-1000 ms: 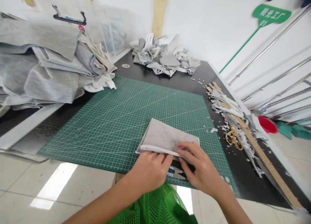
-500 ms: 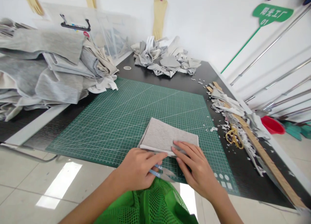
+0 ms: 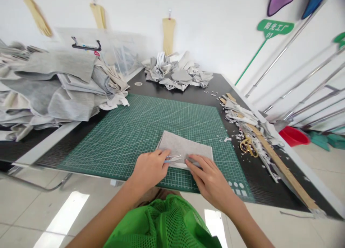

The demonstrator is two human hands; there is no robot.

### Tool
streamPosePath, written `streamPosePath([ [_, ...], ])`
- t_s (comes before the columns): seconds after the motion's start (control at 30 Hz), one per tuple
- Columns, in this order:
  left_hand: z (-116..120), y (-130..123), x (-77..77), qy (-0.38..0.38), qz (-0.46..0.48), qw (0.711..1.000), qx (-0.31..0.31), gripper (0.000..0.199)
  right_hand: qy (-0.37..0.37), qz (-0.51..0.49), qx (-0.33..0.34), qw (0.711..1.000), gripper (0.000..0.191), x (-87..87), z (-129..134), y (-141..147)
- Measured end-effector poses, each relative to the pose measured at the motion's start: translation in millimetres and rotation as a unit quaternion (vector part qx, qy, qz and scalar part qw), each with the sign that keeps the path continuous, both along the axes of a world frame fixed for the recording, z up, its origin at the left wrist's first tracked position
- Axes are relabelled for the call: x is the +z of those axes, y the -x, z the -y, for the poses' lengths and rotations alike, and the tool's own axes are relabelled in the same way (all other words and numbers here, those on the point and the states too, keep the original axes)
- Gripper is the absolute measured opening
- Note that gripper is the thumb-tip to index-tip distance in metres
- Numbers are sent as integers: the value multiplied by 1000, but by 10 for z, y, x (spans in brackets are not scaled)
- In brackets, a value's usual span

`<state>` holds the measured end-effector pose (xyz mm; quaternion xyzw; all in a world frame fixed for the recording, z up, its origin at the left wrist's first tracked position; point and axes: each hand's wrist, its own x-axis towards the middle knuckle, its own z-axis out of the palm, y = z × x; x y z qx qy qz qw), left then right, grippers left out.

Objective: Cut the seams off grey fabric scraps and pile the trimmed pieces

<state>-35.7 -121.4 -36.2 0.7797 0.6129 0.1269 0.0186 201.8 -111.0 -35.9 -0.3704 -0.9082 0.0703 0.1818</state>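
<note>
Grey folded cloth (image 3: 185, 143) lies on the near part of the green cutting mat (image 3: 113, 144), directly before you. Your left hand (image 3: 151, 168) is curled around blue-handled snips (image 3: 174, 158), blades over the cloth, apparently kept there to leave fingertips usable. Your right hand (image 3: 208, 174) rests bent fingers on the cloth, presumably steadying its layers; whether the thumb pinches the edge cannot be told. Your grip hides most of the snips' handle. Inner folds are unseen. Leftward, the fabric pile (image 3: 72, 101) is cut off.

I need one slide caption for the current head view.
Left hand holds scissors, right hand rests on folded grey cloth, green mat beneath.
</note>
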Motion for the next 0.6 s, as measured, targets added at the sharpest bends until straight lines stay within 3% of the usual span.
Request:
streamPosePath([
  [0.17,4,44,-26,-4,3,1000,-16,34,66,-65,-6,996,34,193,-189,-25],
  [0.33,16,65,-32,-10,19,1000,-9,34,83,-113,-25,990,22,320,-789,274],
  [0.47,22,76,-30,-6,36,999,-9,35,147,-126,-5,981,18,180,-1192,584],
  [0.6,10,102,-40,7,54,998,-14,35,152,-132,-9,979,20,-31,-1289,711],
])
